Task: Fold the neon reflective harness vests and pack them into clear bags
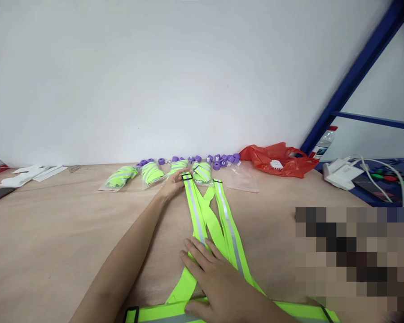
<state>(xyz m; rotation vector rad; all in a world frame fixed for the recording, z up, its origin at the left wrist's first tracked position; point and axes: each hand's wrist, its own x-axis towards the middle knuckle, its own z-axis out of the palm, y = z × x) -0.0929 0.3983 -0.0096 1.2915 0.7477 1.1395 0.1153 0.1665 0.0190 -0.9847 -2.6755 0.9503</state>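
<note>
A neon-yellow reflective strap vest [234, 237] with grey stripes lies spread on the table, its straps crossing and a belt band running along the bottom edge of the view. At the far end of one strap, my left hand [175, 185] reaches out and pinches the strap beside a black buckle [186, 176]; part of its fingers is hidden. My right hand [212, 273] rests flat over the straps nearer to me, fingers stretched out. Another black buckle [132, 315] sits on the belt at lower left.
Several bagged yellow bundles [151, 174] line the back, near small purple items [222, 160]. An empty clear bag [242, 178], a red plastic bag [279, 157], a bottle [325, 143] and a white charger [343, 172] are to the right. White papers [28, 174] lie left.
</note>
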